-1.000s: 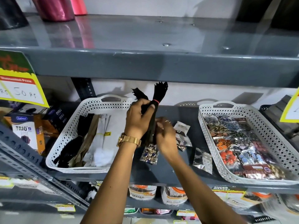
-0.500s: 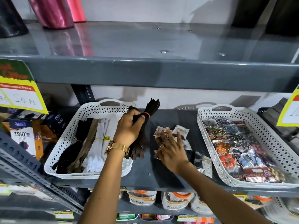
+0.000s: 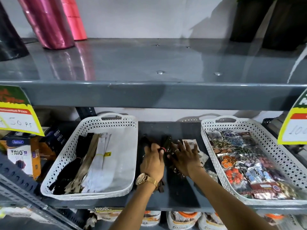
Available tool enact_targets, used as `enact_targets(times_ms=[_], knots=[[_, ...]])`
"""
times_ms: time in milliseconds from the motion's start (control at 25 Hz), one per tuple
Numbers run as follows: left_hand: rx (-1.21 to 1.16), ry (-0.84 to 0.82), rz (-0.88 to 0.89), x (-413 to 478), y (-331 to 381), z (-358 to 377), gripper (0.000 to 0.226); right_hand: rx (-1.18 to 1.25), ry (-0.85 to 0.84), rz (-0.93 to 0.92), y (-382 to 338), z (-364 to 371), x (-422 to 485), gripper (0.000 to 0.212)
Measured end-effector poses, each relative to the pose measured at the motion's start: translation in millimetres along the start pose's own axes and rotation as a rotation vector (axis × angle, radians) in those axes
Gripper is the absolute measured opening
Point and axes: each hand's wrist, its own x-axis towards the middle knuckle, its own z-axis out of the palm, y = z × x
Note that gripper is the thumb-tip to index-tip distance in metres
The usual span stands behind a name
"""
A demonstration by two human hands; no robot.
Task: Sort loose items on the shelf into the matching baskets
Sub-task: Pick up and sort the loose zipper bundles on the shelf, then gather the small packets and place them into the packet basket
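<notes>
My left hand, with a gold watch on the wrist, is shut on a bundle of dark zippers tied with a red band. The bundle lies low on the grey shelf between the two baskets. Just to the right, my right hand rests flat with fingers spread over small clear packets lying loose on the shelf. The white left basket holds black, tan and white zippers. The white right basket holds packets of coloured buttons.
Boxes marked TRIO stand left of the left basket. Yellow price tags hang from the upper shelf edge at both sides. Pink rolls and dark rolls stand on the upper shelf. More packed goods fill the shelf below.
My left hand has brought the zipper bundle down from an upright, raised position to the shelf surface. My right hand has stayed spread over the loose packets. The view has tilted upward.
</notes>
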Motion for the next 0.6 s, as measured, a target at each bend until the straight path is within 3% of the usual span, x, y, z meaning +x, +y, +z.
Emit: enact_targets(times_ms=[120,280,440,520,600], knots=[[0.277,0.102,-0.059,-3,-16,9,0.026,0.035,0.039,0.072,3,7,-7,0.065],[0.468,0.110,0.070,-3,-19,17,0.038,0.116,0.094,0.059,4,0,-19,0.064],[0.493,0.034,0.091,6,-17,10,0.039,0.529,0.254,0.082,18,-28,-42,0.057],[0.431,0.080,0.219,9,-9,4,0.043,0.653,0.310,0.167,39,-42,-65,0.046],[0.284,0.133,0.420,13,9,6,0.044,0.672,0.253,0.166,52,-48,-92,0.036]])
